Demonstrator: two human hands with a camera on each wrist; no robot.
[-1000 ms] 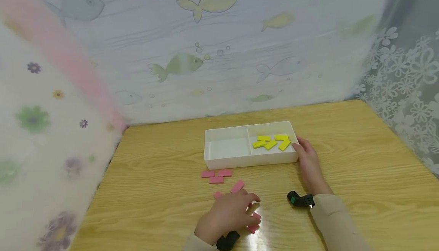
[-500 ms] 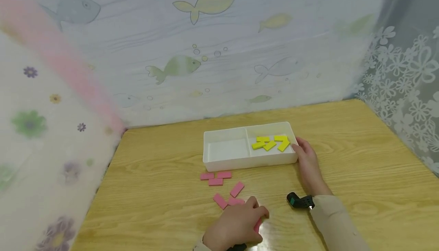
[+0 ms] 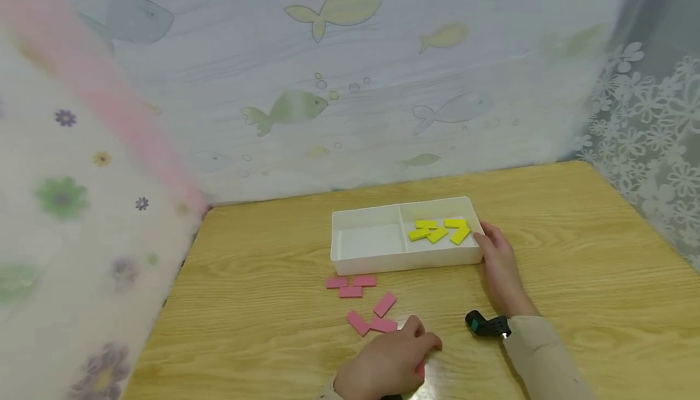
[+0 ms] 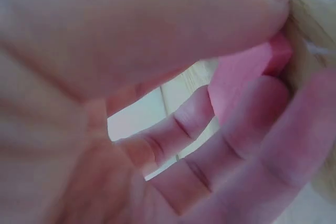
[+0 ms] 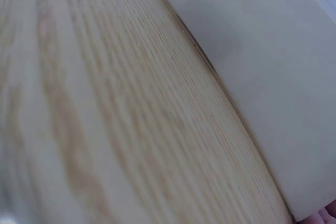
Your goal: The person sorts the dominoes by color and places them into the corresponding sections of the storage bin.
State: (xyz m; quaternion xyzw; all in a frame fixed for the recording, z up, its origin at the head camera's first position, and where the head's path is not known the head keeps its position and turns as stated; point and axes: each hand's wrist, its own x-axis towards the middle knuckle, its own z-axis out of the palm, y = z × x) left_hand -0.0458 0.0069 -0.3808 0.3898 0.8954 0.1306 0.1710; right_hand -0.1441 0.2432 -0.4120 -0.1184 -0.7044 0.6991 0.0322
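Observation:
My left hand (image 3: 391,363) is curled at the near table edge and pinches a pink tile (image 3: 420,369); the left wrist view shows that pink tile (image 4: 247,80) held between thumb and fingers. Several more pink tiles (image 3: 361,303) lie loose on the table just beyond it. My right hand (image 3: 500,266) rests against the right end of a white two-compartment tray (image 3: 372,260). Several yellow tiles (image 3: 440,230) lie in the tray's right compartment; the left compartment holds nothing. The right wrist view shows only the tray wall (image 5: 268,61) and wood grain.
The wooden table (image 3: 574,254) is bordered by a fish-print sheet at the back, a flowered cloth on the left and lace curtain on the right. Black wrist cameras (image 3: 487,325) sit on both forearms.
My left hand drew back toward me and curled round a pink tile, uncovering two tiles it had hidden. The right hand stayed at the tray's end.

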